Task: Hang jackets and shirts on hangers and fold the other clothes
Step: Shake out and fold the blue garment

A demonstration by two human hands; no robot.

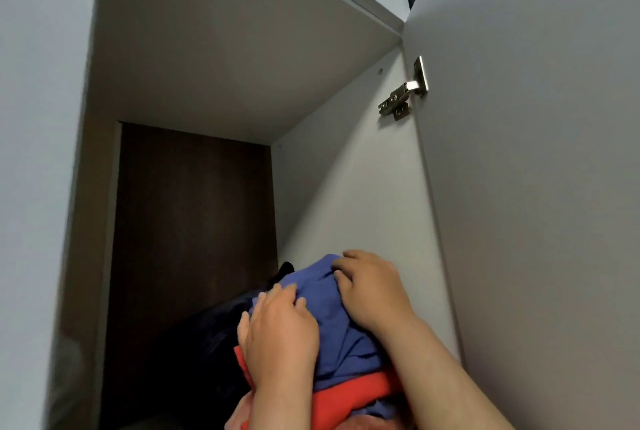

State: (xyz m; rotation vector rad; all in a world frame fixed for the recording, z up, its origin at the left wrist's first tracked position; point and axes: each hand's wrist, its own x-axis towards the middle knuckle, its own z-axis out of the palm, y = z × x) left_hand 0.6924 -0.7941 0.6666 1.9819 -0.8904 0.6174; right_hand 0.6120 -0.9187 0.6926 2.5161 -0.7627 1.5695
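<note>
A bundle of clothes sits high inside an open wardrobe compartment. On top lies a blue garment (332,329), with a red garment (349,398) under it and a dark, almost black garment (207,343) to the left. My left hand (280,336) lies on the left side of the blue cloth with its fingers spread and slightly bent. Over the top right of the blue garment, my right hand (370,287) presses down, fingertips digging into the fabric. The bundle's underside is hidden below the frame.
The wardrobe has a dark brown back panel (190,221), a pale right side wall (346,187) and a pale top panel (225,48). A metal hinge (403,92) joins the open door (536,187) at the right. A grey panel (34,187) stands at the left.
</note>
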